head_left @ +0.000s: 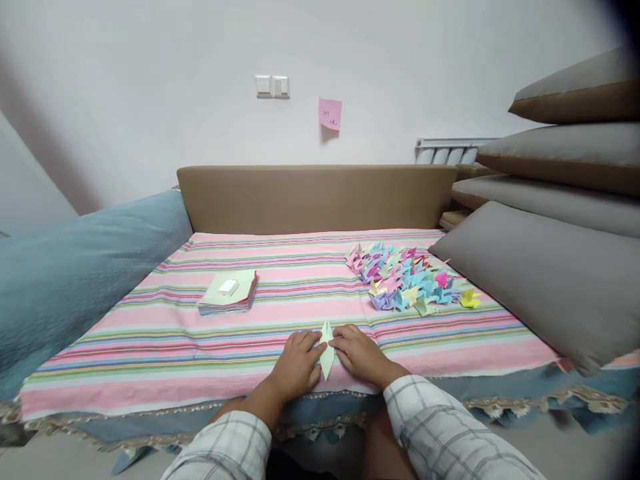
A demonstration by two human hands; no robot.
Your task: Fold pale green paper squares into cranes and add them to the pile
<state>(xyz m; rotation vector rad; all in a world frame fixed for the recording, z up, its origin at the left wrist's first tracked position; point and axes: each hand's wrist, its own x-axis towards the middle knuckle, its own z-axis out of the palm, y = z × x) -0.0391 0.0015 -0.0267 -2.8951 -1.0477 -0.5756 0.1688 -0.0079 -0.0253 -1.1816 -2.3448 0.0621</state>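
Observation:
A pale green folded paper [327, 361], a narrow diamond with a split upper tip, lies flat on the striped cloth [165, 333] near its front edge. From the left, my left hand [299, 362] rests on the cloth with its fingertips touching the paper's left side. My right hand [361, 353] presses the right side of the same paper with its fingertips. Both hands have their fingers bent and close together at the paper's upper half. The lower point of the paper sticks out between them.
A stack of coloured paper sheets [215, 303] with a small white block [229, 287] on top sits left. Many folded paper cranes [400, 280] are heaped at the right. Grey cushions [545, 280] pile up on the right; a blue covered armrest [100, 267] bounds the left.

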